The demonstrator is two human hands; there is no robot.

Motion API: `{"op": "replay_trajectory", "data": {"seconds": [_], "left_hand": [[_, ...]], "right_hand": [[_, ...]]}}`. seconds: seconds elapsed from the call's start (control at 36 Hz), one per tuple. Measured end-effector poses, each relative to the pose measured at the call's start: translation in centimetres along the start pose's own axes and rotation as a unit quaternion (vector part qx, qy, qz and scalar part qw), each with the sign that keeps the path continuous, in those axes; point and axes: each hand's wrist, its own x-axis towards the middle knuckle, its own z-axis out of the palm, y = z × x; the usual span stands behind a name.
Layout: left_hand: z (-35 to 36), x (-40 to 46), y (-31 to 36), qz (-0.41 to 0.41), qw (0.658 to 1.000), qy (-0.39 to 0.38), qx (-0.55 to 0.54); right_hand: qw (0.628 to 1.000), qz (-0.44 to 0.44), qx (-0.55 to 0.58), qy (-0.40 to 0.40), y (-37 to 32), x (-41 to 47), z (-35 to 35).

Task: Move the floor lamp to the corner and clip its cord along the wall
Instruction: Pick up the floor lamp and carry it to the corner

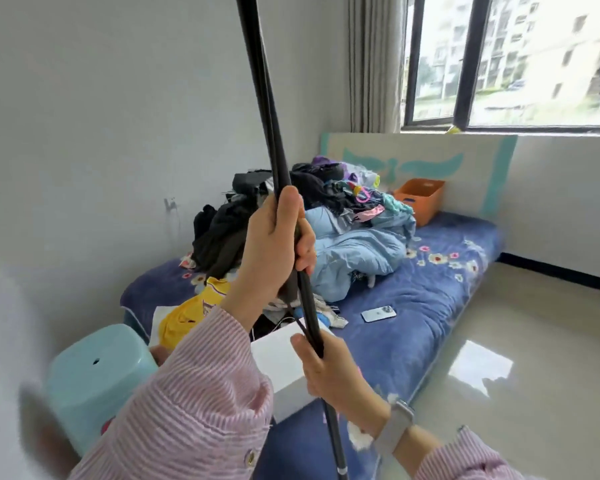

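The floor lamp's thin black pole (262, 81) runs from the top of the view down to the bottom centre, tilted slightly. A black cord (274, 133) lies along the pole. My left hand (274, 251) is wrapped around the pole and cord at mid height. My right hand (329, 375), with a watch on its wrist, grips the pole lower down. The lamp's head and base are out of view.
A bed (413, 306) with a blue flowered cover stands against the left wall, piled with clothes (291, 209), an orange bin (420, 199), a phone (378, 313) and a white box (284, 368). A light blue stool (97, 375) stands at lower left. A wall socket (170, 204) is on the left wall. Tiled floor (534, 358) lies to the right.
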Motion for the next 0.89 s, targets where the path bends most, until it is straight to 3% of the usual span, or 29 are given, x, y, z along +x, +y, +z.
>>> {"op": "replay_trajectory", "data": {"seconds": [0.28, 0.5, 0.89], "left_hand": [[12.5, -0.5, -3.3, -0.025, 0.987, -0.079, -0.138], [22.4, 1.3, -4.9, -0.025, 0.975, -0.126, -0.183], [39.1, 9.9, -14.1, -0.071, 0.945, -0.220, -0.232]], "right_hand": [[0.986, 0.009, -0.110, 0.123, 1.5, -5.1, -13.6], [0.966, 0.036, -0.159, 0.200, 2.6, -7.3, -23.1], [0.942, 0.157, -0.068, 0.287, 7.4, -3.8, -38.1]]}}
